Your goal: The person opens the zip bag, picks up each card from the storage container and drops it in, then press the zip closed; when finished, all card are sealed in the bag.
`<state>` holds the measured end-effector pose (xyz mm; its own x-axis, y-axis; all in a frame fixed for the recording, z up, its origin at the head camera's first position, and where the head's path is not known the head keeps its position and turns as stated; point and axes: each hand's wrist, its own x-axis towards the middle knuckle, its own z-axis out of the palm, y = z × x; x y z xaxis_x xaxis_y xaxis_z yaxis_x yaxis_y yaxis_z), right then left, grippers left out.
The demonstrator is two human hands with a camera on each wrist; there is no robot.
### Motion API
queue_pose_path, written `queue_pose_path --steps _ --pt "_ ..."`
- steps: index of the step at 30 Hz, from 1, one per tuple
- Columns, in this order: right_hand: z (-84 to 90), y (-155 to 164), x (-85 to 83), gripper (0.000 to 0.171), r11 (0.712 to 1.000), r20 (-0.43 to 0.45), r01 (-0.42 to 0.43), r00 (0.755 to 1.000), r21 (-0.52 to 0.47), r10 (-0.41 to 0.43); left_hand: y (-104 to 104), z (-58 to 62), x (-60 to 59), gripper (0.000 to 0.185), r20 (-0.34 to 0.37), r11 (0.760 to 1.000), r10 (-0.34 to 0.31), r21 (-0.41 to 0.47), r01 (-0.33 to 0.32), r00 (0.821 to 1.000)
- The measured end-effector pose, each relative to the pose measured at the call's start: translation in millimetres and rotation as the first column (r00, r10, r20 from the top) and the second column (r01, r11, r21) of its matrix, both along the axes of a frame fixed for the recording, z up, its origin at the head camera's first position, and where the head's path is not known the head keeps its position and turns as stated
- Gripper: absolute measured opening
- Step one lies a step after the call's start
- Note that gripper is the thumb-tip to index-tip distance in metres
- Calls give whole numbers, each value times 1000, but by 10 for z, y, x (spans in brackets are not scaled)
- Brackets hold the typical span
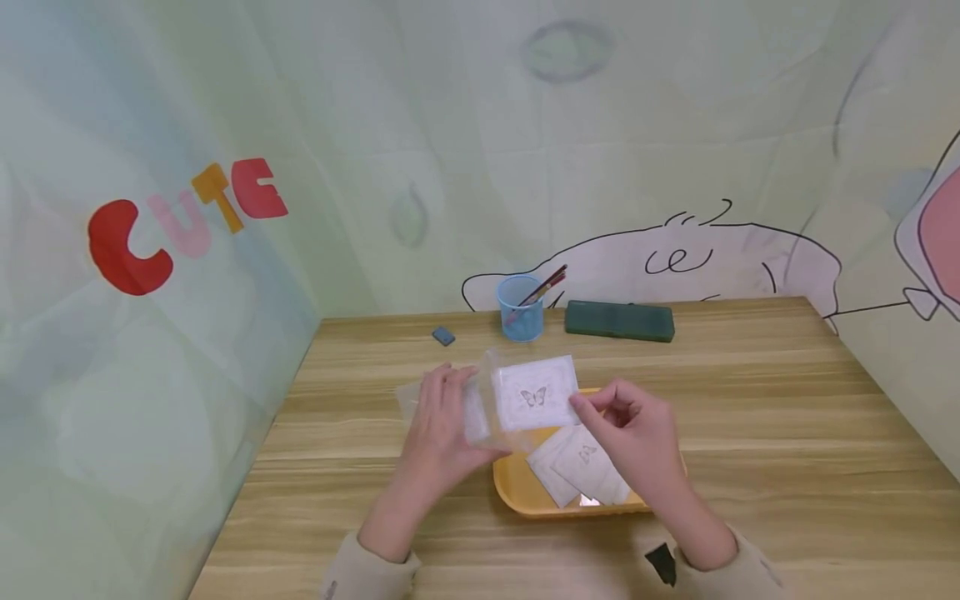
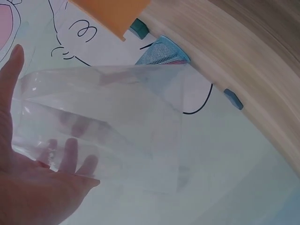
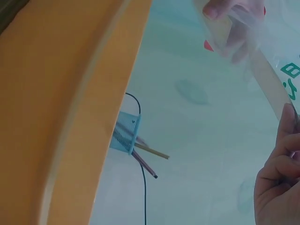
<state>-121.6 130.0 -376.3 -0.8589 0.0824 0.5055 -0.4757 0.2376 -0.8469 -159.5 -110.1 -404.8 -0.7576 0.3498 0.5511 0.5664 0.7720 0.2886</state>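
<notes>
So on the far left of the wooden table [image 1: 750, 400] sat a small blue eraser [image 1: 443, 336], well apart from the hands. Next over, the left hand [image 1: 438, 429] had its fingers wrapped around a clear plastic sleeve [image 1: 480, 404], holding it up over the table; the left wrist view showed the fingers right through the plastic. Sticking out of that sleeve was a white butterfly card [image 1: 536, 393], and the right hand [image 1: 633, 429] pinched its right edge between thumb and fingertips. Right below sat an orange tray [image 1: 517, 487] with a few more white cards [image 1: 581, 467] lying in it. Behind all that, near the wall, stood a blue mesh pen cup [image 1: 520, 308] with pencils in it, and just right of it a dark green case [image 1: 619, 321] lay flat.
</notes>
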Motion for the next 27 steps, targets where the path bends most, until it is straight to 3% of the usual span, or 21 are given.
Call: queue_pose_path --steps 3,11,17,20,23,27 --pt "-114 -29 -69 12 1000 38 -20 999 5 19 13 5 3 108 3 1000 -7 0 7 1000" --pt "-164 -224 -128 11 995 91 -68 994 67 62 53 -12 21 107 -5 1000 -29 10 29 1000" --pt "-177 -360 -120 8 985 135 -53 990 161 31 70 -20 21 106 -21 999 -41 -6 41 999" --pt "-177 -401 -116 7 954 96 -1 995 300 -29 76 -22 22 105 -35 999 -47 -12 47 998" --pt "-170 -421 -117 6 892 24 59 997 447 -78 82 -33 21 102 -58 998 -64 -13 63 996" --pt "-142 -409 -114 5 831 -46 92 996 548 -80 86 -54 15 100 -74 997 -73 -15 72 995"
